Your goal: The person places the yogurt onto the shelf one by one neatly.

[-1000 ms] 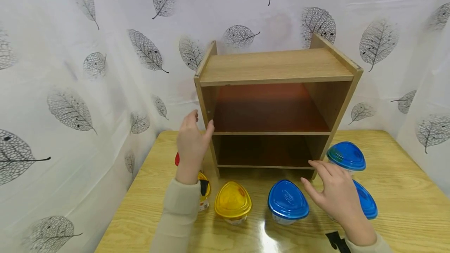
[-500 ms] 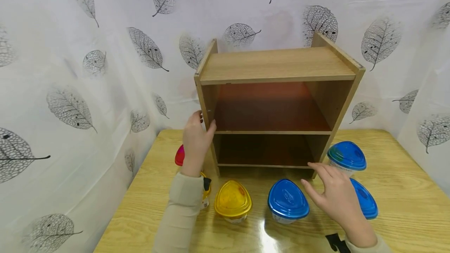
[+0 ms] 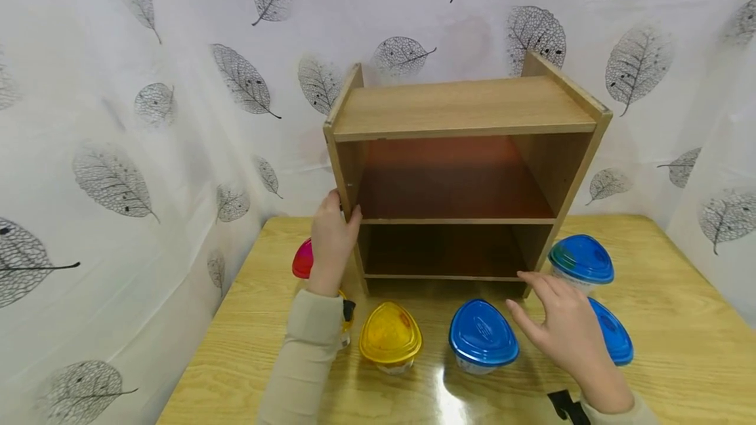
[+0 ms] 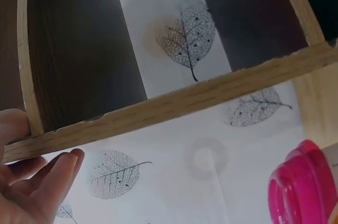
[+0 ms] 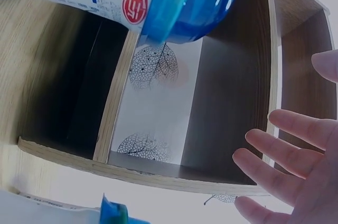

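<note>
A small wooden shelf unit stands on the table, its open front facing me. My left hand holds the front edge of its left side panel, the thumb on the inner face and the fingers around the outside. Near the right side panel, my right hand hovers with its fingers spread and loosely bent, holding nothing. In the right wrist view this hand overlaps the unit's side. A tub with a blue lid and one with a yellow lid stand in front of the unit.
Right of the unit are two more blue-lidded tubs, the nearer partly behind my right hand. Left of it, a pink-red lid and a second yellow-lidded tub are partly hidden by my left arm. A leaf-patterned curtain hangs behind.
My left hand has moved slightly right from beside the shelf unit and taken hold of its left side panel. My right hand has stayed in place.
</note>
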### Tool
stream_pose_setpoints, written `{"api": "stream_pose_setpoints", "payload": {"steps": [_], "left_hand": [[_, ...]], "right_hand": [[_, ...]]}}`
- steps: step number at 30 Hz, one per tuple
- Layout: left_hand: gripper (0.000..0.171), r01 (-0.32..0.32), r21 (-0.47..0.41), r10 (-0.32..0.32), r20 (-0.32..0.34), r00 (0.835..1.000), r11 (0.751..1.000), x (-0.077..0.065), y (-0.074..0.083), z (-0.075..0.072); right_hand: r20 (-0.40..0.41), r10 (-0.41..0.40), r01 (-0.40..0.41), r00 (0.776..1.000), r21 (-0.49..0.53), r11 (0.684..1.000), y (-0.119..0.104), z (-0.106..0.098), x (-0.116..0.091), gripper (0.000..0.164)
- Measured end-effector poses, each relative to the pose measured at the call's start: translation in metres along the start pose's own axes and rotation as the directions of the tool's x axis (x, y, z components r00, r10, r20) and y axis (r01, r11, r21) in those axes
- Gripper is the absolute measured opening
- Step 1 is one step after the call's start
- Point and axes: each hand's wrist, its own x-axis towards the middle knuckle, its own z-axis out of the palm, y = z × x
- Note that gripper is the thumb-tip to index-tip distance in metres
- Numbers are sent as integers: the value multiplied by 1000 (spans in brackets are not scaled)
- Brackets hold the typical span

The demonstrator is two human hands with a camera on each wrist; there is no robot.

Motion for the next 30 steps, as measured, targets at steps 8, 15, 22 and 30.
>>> {"api": "stream_pose_setpoints", "payload": {"steps": [8, 15, 22, 30], "left_hand": [[30, 28, -49, -26, 37, 999, 998, -1, -1, 1], [28, 24, -46, -22, 44, 999, 999, -1, 0, 3], [27, 37, -25, -36, 51, 998, 999, -2, 0, 3], [26, 31, -22, -30, 39, 999, 999, -2, 2, 3]], "right_hand": [[-19, -19, 19, 1000, 3, 1000, 5, -6, 2, 47], [-36, -37, 38, 999, 9, 999, 13, -18, 4, 47], [-43, -2, 2, 999, -7, 1000, 21, -35, 7, 45], [-43, 26, -28, 999, -63, 998, 34, -53, 10, 47]]}}
